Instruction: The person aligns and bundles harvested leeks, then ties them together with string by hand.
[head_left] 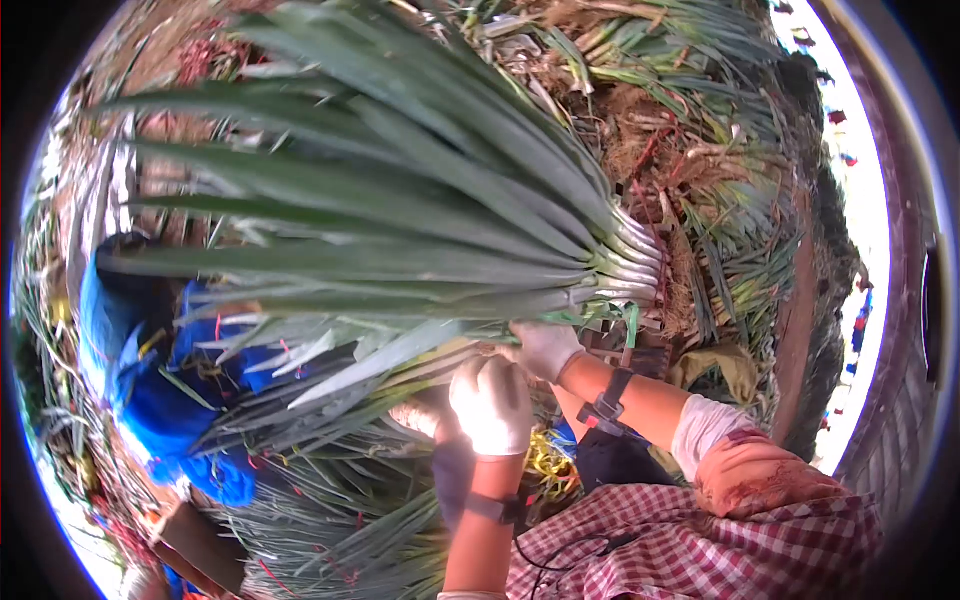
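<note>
A large bundle of long-leaved green onions [470, 220] fills the upper middle, its leaves fanned left and its white stems gathered at the right. Just below the stems is my right hand [548, 350], in a white glove, its fingers closed and partly hidden by the leaves. My left hand [490, 405], also gloved, is curled closed just below and left of it, beside some paler stalks [440, 365]. What either hand grips is too hidden to name. A green strip [630, 325] hangs by the stems, close to my right hand.
Another person in blue clothing [165, 400] is bent over at the left. More onions lie at the lower middle [340, 520] and upper right [700, 60]. Yellow ties [552, 468] lie below my hands. A brown sack [725, 370] is to the right.
</note>
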